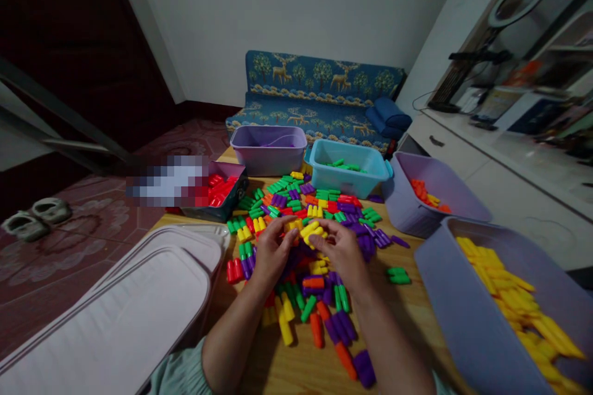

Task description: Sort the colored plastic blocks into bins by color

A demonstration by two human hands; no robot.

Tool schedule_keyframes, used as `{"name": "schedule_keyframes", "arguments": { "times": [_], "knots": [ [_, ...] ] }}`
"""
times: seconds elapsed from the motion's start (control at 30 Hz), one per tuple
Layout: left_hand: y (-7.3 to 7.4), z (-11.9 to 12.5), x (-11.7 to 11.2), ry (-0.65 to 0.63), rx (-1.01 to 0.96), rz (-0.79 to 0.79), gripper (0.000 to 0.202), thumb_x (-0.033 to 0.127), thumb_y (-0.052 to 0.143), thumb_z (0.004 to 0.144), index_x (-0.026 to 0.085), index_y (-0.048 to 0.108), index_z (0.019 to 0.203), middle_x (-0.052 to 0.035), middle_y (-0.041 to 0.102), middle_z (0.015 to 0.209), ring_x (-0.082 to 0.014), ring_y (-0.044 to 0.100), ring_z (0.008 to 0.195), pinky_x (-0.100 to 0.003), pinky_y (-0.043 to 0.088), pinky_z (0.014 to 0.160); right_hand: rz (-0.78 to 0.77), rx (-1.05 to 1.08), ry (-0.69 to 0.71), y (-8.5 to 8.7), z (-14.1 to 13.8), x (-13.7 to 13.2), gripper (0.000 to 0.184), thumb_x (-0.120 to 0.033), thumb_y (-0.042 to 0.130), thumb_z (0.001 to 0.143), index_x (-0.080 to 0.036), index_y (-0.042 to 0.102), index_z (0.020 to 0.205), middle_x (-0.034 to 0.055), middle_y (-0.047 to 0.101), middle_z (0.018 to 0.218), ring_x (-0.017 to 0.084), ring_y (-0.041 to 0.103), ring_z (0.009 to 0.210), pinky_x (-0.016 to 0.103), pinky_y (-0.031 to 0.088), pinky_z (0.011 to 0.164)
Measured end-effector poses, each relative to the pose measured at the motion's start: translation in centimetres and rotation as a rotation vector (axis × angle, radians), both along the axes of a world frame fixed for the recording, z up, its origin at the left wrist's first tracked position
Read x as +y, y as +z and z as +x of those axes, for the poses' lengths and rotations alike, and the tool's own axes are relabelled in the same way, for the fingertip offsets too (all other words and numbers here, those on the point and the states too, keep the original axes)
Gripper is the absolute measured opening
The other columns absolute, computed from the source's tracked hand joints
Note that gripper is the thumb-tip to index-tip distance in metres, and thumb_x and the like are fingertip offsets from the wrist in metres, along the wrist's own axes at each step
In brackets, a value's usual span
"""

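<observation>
Yellow pieces (309,228) partly hidden (by right hand (343,252)).

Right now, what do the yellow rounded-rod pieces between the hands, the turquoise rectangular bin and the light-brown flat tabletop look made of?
Yellow rounded-rod pieces: likely hard plastic, fairly glossy; smooth, uniform moulded shapes.
Turquoise rectangular bin: probably plastic, smooth, slight sheen; rolled rim, side handles.
Light-brown flat tabletop: wood or wood-look laminate, satin; grain-like streaks, core not visible.

At lower right we could pass over bare table (419,316) left of the nearest lavender bin (456,308), whose wall stops us; coloured pieces (314,282) crowd the centre, the turquoise bin (340,180) stands in our way above, and stacked lids (139,308) block the lower left.
</observation>
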State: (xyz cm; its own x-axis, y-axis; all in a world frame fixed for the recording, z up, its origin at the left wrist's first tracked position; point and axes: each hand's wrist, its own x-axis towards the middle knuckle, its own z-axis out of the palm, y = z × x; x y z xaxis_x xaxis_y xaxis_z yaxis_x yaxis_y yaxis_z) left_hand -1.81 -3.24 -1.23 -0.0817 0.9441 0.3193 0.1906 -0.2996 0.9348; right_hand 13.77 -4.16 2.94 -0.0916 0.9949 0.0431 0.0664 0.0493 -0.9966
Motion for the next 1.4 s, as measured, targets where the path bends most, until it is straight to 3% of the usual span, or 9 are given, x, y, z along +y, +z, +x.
{"name": "schedule_keyframes", "arguments": {
  "times": [0.17, 0.3, 0.57, 0.7, 0.8, 1.07, 1.23, 1.3, 1.4],
  "knots": [
    [1.2, 0.3, -0.7, -0.127, 0.069, 0.063, 0.032, 0.034, 0.043, 0.095, 0.019, 0.066, 0.112, -0.0084, 0.067, 0.108, -0.0207, 0.061, 0.103, -0.034, 0.046, 0.091, -0.023, 0.093, -0.011, -1.8, -0.3, -0.9, 0.042, -0.029, 0.077, 0.064, -0.019, 0.059, 0.101, 0.0024, 0.067, 0.088, 0.017, 0.065, 0.079, 0.029, 0.053, 0.071],
    [1.4, 0.4, -0.9, -0.199, 0.116, 0.054, 0.033, 0.037, 0.055, 0.089, 0.020, 0.065, 0.115, -0.0093, 0.065, 0.114, -0.0225, 0.060, 0.106, -0.035, 0.047, 0.092, -0.018, 0.105, -0.060, -2.3, -0.4, -0.7, 0.046, -0.026, 0.078, 0.062, -0.020, 0.053, 0.100, -0.0001, 0.063, 0.082, 0.014, 0.062, 0.072, 0.024, 0.050, 0.063],
    [1.2, 0.9, -0.9, -0.184, -0.053, -0.065, 0.037, 0.038, 0.060, 0.085, 0.019, 0.061, 0.116, -0.0099, 0.065, 0.114, -0.0229, 0.063, 0.102, -0.033, 0.053, 0.084, 0.010, 0.041, -0.158, -2.4, -0.7, -1.3, 0.041, -0.025, 0.069, 0.069, -0.020, 0.053, 0.106, -0.0024, 0.060, 0.078, 0.011, 0.056, 0.062, 0.023, 0.048, 0.060],
    [1.0, 1.2, -0.8, -0.173, -0.182, -0.075, 0.037, 0.036, 0.063, 0.083, 0.018, 0.055, 0.114, -0.0076, 0.066, 0.105, -0.0197, 0.065, 0.096, -0.031, 0.053, 0.082, 0.001, 0.018, -0.122, -2.7, -1.1, -1.3, 0.051, -0.030, 0.068, 0.072, -0.021, 0.051, 0.119, 0.0047, 0.064, 0.104, 0.014, 0.063, 0.076, 0.027, 0.052, 0.068],
    [0.7, 1.2, -0.8, -0.178, -0.242, -0.063, 0.034, 0.035, 0.065, 0.081, 0.018, 0.056, 0.109, -0.0063, 0.066, 0.100, -0.0183, 0.065, 0.092, -0.030, 0.053, 0.081, 0.003, 0.027, -0.066, -2.6, -1.2, -1.5, 0.047, -0.031, 0.069, 0.071, -0.020, 0.053, 0.115, 0.0055, 0.066, 0.105, 0.018, 0.065, 0.085, 0.029, 0.054, 0.072],
    [1.8, 1.1, -1.2, -0.286, -0.069, -0.122, 0.045, 0.043, 0.053, 0.089, 0.018, 0.061, 0.126, -0.0098, 0.061, 0.129, -0.0264, 0.056, 0.119, -0.039, 0.044, 0.101, -0.035, 0.152, -0.148, -1.8, -1.1, -1.6, 0.037, -0.020, 0.069, 0.063, -0.021, 0.052, 0.095, 0.0011, 0.068, 0.093, 0.019, 0.067, 0.086, 0.029, 0.055, 0.074],
    [1.7, 0.9, -1.3, -0.292, 0.016, -0.071, 0.049, 0.042, 0.048, 0.092, 0.020, 0.052, 0.135, -0.0091, 0.059, 0.132, -0.0257, 0.055, 0.122, -0.039, 0.043, 0.102, -0.169, 0.210, -0.064, -1.4, -1.4, -1.9, 0.036, -0.029, 0.072, 0.064, -0.020, 0.057, 0.095, 0.0001, 0.068, 0.083, 0.016, 0.064, 0.066, 0.025, 0.051, 0.052],
    [1.4, 0.9, -1.3, -0.287, -0.016, -0.055, 0.051, 0.041, 0.047, 0.093, 0.021, 0.046, 0.139, -0.0098, 0.061, 0.129, -0.0247, 0.057, 0.119, -0.038, 0.046, 0.099, -0.164, 0.286, -0.155, -0.5, -1.1, -1.9, 0.037, -0.035, 0.074, 0.065, -0.019, 0.058, 0.095, -0.0001, 0.066, 0.078, 0.015, 0.061, 0.059, 0.025, 0.049, 0.050],
    [1.0, 1.1, -1.2, -0.272, -0.029, -0.056, 0.047, 0.040, 0.048, 0.093, 0.020, 0.050, 0.135, -0.0100, 0.066, 0.122, -0.0239, 0.061, 0.112, -0.037, 0.049, 0.094, 0.053, 0.456, -0.534, 1.7, 0.5, -1.8, 0.033, -0.041, 0.069, 0.072, -0.021, 0.055, 0.093, -0.0009, 0.063, 0.078, 0.012, 0.057, 0.058, 0.027, 0.050, 0.057]
  ]
}}
